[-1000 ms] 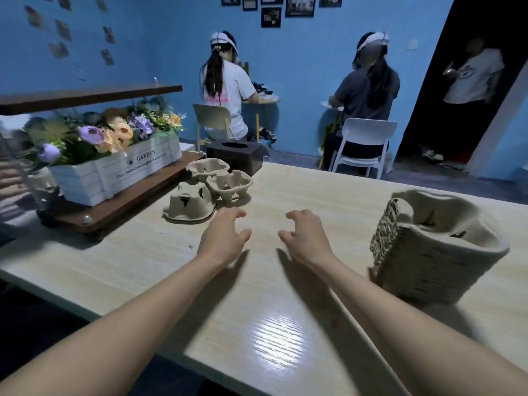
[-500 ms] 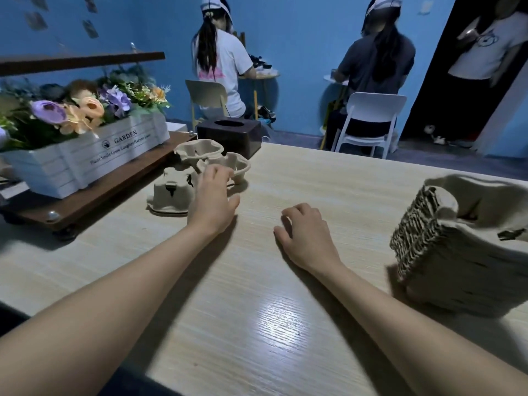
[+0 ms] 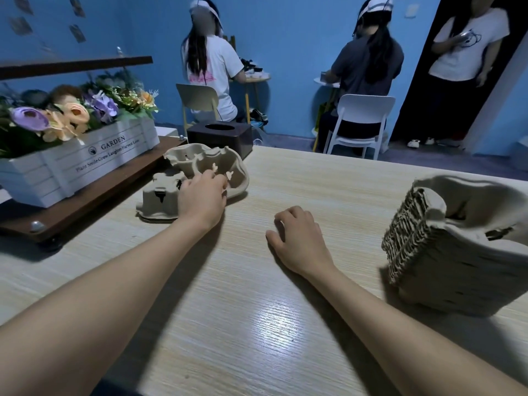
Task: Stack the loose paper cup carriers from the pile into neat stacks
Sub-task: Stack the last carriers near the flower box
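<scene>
Two loose brown pulp cup carriers lie at the table's far left. One carrier sits cups-up and tilted, and my left hand grips its near rim with curled fingers. The other carrier rests upside down just left of that hand. A tall stack of nested carriers leans at the right side of the table. My right hand lies on the tabletop between the pile and the stack, fingers loosely curled, holding nothing.
A white flower box stands on a dark wooden tray at the left. A dark tissue box sits behind the carriers. Beyond the light wooden table, two people sit on chairs with their backs turned; a third stands in the doorway.
My left hand has reached forward from the tabletop to the pile and taken hold of the upright carrier, which now tilts. My right hand has settled onto the table.
</scene>
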### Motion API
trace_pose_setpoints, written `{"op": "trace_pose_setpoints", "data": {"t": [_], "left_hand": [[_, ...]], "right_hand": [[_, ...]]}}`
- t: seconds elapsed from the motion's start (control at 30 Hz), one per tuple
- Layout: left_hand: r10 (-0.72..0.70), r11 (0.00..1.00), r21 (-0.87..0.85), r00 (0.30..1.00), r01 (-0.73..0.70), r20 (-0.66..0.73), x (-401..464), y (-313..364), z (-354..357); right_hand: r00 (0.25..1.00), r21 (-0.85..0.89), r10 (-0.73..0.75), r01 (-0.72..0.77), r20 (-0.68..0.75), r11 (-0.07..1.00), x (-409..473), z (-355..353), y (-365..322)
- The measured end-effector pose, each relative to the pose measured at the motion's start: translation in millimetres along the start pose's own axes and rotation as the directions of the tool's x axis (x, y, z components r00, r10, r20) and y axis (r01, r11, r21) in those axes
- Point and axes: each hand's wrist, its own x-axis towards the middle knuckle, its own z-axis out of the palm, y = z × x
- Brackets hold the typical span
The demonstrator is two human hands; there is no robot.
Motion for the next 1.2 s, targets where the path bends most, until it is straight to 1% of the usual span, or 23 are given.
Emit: {"op": "trace_pose_setpoints", "data": {"t": [0.13, 0.27, 0.4, 0.6, 0.7, 0.8, 0.87, 0.93, 1.03, 1.1, 1.2], "left_hand": [[0.021, 0.996, 0.086, 0.998, -0.026, 0.057, 2, -3, 2], [0.019, 0.995, 0.099, 1.0, -0.019, 0.002, 4, -1, 7], [0.019, 1.0, 0.019, 0.998, -0.018, -0.061, 3, 1, 5], [0.068, 0.987, -0.139, 0.99, -0.084, -0.121, -16, 11, -4], [0.058, 0.98, -0.185, 0.992, -0.078, -0.114, -29, 17, -9], [0.077, 0.972, -0.214, 0.992, -0.098, -0.103, -44, 23, -19], [0.106, 0.967, -0.222, 0.989, -0.127, -0.102, -54, 27, -27], [0.145, 0.962, -0.216, 0.983, -0.167, -0.116, -63, 29, -36], [0.184, 0.957, -0.199, 0.973, -0.209, -0.138, -73, 31, -50], [0.206, 0.951, -0.2, 0.966, -0.236, -0.159, -78, 34, -59], [0.25, 0.933, -0.202, 0.939, -0.299, -0.238, -86, 44, -72]], "right_hand": [[1.0, -0.007, -0.006, 0.006, 0.0, 1.0, 0, 0, 0], [1.0, -0.008, -0.012, 0.012, -0.015, 1.0, 1, 1, 1], [1.0, -0.006, -0.018, 0.018, -0.026, 1.0, 1, 3, 3], [0.999, 0.0, -0.015, 0.015, -0.03, 1.0, 2, 4, 4], [1.0, -0.005, -0.007, 0.007, -0.025, 1.0, 2, 3, 2], [1.0, 0.001, 0.015, -0.015, -0.002, 1.0, 0, 3, 1], [0.999, 0.063, 0.037, -0.038, 0.014, 0.997, -1, -1, -1], [0.996, 0.211, 0.091, -0.093, 0.022, 0.973, -2, -10, -6], [0.989, 0.436, 0.145, -0.137, 0.015, 0.889, -4, -25, -19], [0.984, 0.577, 0.177, -0.154, 0.017, 0.802, -7, -36, -30], [0.959, 0.754, 0.278, -0.225, 0.059, 0.617, -15, -56, -42]]}}
